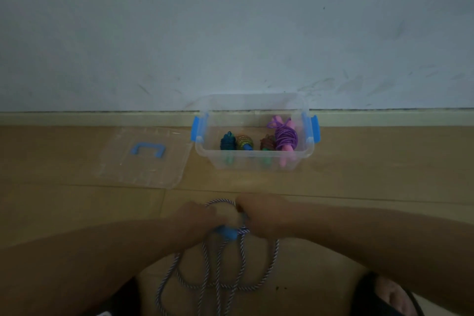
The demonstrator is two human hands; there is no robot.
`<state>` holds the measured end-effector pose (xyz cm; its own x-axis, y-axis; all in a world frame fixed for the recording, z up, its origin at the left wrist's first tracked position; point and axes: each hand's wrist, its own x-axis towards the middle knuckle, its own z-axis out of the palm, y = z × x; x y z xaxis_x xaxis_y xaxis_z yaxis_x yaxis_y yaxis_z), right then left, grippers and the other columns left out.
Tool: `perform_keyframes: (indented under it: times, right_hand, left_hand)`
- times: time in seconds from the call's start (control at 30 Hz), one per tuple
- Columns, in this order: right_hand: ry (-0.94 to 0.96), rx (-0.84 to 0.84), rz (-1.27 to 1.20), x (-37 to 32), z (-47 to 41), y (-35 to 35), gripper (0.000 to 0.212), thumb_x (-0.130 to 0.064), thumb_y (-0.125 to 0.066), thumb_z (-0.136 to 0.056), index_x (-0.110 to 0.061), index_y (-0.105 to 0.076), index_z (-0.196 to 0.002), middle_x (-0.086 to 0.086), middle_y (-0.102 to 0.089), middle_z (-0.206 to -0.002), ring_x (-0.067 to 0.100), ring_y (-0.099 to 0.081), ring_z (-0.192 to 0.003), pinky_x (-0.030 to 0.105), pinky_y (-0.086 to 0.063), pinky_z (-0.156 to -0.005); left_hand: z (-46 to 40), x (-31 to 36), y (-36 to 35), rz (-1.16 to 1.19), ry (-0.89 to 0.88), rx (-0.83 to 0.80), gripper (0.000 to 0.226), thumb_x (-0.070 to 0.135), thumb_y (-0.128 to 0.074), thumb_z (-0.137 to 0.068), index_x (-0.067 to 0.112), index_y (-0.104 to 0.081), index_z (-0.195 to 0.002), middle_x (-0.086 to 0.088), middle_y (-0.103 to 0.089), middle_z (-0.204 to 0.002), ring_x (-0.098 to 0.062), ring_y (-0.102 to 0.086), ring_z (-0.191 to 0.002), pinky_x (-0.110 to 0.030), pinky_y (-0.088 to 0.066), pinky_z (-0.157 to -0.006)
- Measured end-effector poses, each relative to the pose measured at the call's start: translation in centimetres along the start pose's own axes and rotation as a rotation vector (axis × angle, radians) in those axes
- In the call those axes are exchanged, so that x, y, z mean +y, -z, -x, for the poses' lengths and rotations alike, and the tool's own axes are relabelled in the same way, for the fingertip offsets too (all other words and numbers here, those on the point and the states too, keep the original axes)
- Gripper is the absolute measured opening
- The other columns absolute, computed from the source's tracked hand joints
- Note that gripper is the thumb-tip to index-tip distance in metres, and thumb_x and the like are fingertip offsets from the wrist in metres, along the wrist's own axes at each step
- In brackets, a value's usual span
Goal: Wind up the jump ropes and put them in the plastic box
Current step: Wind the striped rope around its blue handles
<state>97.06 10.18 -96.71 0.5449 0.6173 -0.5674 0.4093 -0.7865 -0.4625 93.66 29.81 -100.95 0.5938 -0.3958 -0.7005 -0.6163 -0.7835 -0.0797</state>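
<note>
Gripping the striped jump rope (pixel 218 274), both hands' fingers (pixel 205 213) curl around its blue handle (pixel 227 233).

Clear plastic box (pixel 256 159) with blue latches (pixel 197 129); clear lid (pixel 143 159) with blue handle (pixel 148 152). Wound ropes inside: purple rope (pixel 284 134) on pink handles, teal bundle (pixel 227 141), yellow-green bundle (pixel 243 142), brown bundle (pixel 267 143). Held rope (pixel 220 264): purple-and-white twist, blue handle (pixel 227 233). Tan wood-grain floor (pixel 359 167).
</note>
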Motion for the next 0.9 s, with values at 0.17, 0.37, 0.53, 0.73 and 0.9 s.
perform_keyframes:
  times: [0.17,0.37,0.53,0.73,0.9]
  right_hand:
    - [-0.020,0.190,-0.054,-0.9,1.9,4.4,0.028,-0.022,-0.049,-0.095,-0.019,-0.055,-0.122,0.002,-0.065,-0.111,0.016,-0.056,-0.089,0.027,-0.045,-0.073]
    - [-0.089,0.288,0.391,-1.3,5.1,7.4,0.021,-0.012,-0.052,-0.087,-0.014,-0.061,-0.106,0.008,-0.061,-0.104,0.027,-0.062,-0.094,0.033,-0.050,-0.071]
    - [-0.058,0.124,0.447,-4.3,7.6,9.8,0.020,-0.018,-0.054,-0.089,-0.014,-0.071,-0.100,0.006,-0.070,-0.098,0.023,-0.064,-0.089,0.037,-0.056,-0.078]
    - [-0.019,0.099,-0.387,-9.9,11.4,11.9,0.011,-0.012,-0.066,-0.086,-0.014,-0.068,-0.097,0.023,-0.068,-0.099,0.011,-0.048,-0.052,0.025,-0.043,-0.046]
    - [-0.025,0.216,-0.796,-12.2,12.2,10.2,0.011,-0.004,-0.055,-0.094,-0.007,-0.065,-0.099,0.007,-0.069,-0.083,0.012,-0.059,-0.057,0.025,-0.046,-0.051]
  left_hand:
    - [2.8,-0.4,5.4,0.158,-0.057,0.296,0.041,0.027,-0.042,-0.101,0.031,-0.040,-0.142,-0.006,-0.064,-0.109,-0.024,-0.061,-0.088,-0.032,-0.043,-0.069]
    - [9.2,0.3,7.5,1.027,-0.015,0.480,0.008,0.031,-0.059,-0.095,0.028,-0.060,-0.103,0.002,-0.070,-0.087,-0.006,-0.067,-0.075,-0.022,-0.055,-0.069]
    - [13.8,-1.1,8.0,1.682,0.140,0.270,0.029,0.038,-0.064,-0.091,0.016,-0.071,-0.109,-0.009,-0.074,-0.104,-0.022,-0.072,-0.096,-0.040,-0.055,-0.094]
    - [18.8,-0.1,8.2,1.862,0.049,0.266,0.043,0.047,-0.059,-0.087,0.007,-0.071,-0.095,-0.021,-0.069,-0.112,-0.031,-0.067,-0.109,-0.044,-0.050,-0.101]
    - [20.8,1.4,10.2,1.540,-0.020,0.399,0.043,0.037,-0.078,-0.080,0.004,-0.053,-0.092,-0.019,-0.069,-0.100,-0.026,-0.071,-0.093,-0.040,-0.058,-0.084]
